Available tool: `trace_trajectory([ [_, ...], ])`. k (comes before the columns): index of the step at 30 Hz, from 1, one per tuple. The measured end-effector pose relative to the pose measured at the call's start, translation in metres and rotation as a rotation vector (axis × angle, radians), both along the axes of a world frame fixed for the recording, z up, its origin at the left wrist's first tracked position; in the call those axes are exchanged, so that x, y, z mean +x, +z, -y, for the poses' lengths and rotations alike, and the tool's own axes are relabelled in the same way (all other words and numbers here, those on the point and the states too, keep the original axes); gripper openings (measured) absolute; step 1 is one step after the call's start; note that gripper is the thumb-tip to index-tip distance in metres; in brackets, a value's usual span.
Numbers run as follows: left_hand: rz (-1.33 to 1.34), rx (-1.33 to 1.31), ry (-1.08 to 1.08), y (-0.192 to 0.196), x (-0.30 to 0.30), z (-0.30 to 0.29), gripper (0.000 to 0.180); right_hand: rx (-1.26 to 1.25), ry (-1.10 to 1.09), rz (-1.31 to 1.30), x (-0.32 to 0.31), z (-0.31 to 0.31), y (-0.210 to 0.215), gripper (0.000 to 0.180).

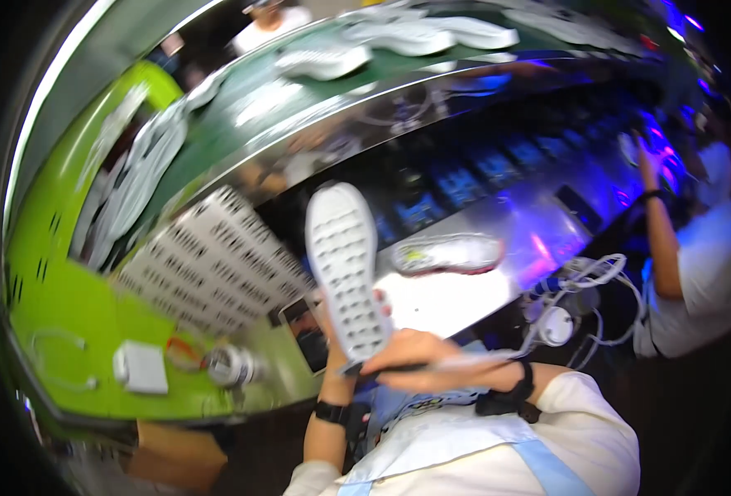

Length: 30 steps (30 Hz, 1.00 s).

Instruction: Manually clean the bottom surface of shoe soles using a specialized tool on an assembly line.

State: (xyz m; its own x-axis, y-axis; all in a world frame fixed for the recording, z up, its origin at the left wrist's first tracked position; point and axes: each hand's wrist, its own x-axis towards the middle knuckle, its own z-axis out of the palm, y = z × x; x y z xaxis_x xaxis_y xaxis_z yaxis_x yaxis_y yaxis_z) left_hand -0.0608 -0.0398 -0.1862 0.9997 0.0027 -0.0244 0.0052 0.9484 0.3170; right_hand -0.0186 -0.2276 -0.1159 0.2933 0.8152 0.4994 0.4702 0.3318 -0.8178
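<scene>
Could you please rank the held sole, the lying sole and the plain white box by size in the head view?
1. Held sole, perhaps helped by nearness
2. Lying sole
3. Plain white box

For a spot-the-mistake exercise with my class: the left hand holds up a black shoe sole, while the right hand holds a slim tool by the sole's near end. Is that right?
Not quite: the shoe sole is white, not black, as the head view shows. The left hand does hold it up, while the right hand holds a slim tool by its near end.
</scene>
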Motion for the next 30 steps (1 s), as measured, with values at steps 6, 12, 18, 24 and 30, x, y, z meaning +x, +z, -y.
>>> trace_trajectory([
  [6,0.078,0.033,-0.201,-0.016,0.012,-0.039,0.088,-0.259,0.137,-0.204,0.020,-0.013,-0.010,0.028],
  [12,0.068,0.334,-0.321,-0.006,0.025,-0.052,0.056,-0.487,0.106,-0.352,0.033,-0.017,0.013,0.028],
  [18,-0.153,0.546,-0.628,0.018,0.048,-0.050,0.046,-0.330,0.203,-0.139,0.046,-0.027,0.023,0.031],
  [24,-0.333,0.705,-0.959,0.024,0.065,-0.046,0.038,-0.361,0.090,0.217,0.062,-0.014,0.038,0.025],
  [30,-0.287,0.455,-0.706,-0.012,0.040,-0.078,0.053,-0.356,0.040,-0.173,0.088,0.032,0.050,0.025],
])
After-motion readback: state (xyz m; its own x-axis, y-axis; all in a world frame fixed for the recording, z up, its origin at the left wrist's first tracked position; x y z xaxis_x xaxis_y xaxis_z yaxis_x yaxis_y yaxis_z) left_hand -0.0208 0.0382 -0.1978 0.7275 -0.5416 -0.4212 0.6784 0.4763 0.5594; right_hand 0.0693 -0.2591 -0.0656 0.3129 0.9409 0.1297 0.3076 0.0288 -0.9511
